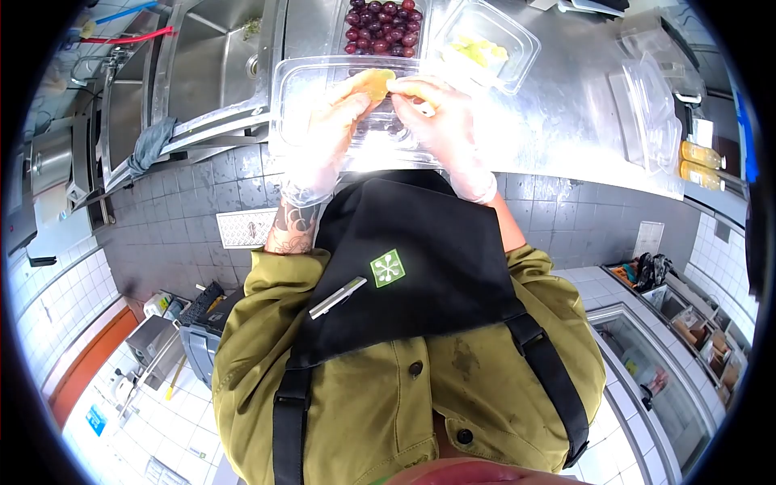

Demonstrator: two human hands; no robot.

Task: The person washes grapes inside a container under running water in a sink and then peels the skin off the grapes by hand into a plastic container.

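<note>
Both hands wear clear plastic gloves and are raised over a clear plastic container (pixel 284 105). My left hand (pixel 339 117) is closed around a yellow-orange piece of fruit (pixel 373 84). Close beside it, my right hand (pixel 440 117) pinches at the fruit's right side, with another yellowish piece (pixel 422 103) against its fingers. Glare washes out much of both hands. Behind the hands, a container of dark red grapes (pixel 381 28) stands on the steel counter. To its right, a tilted clear container (pixel 485 50) holds pale yellow-green pieces.
Steel sinks (pixel 212 73) lie at the left, with a grey cloth (pixel 151 145) over the edge. Stacked clear lids or containers (pixel 647 113) stand on the counter (pixel 566 121) at the right, near bottles of yellow liquid (pixel 702 166).
</note>
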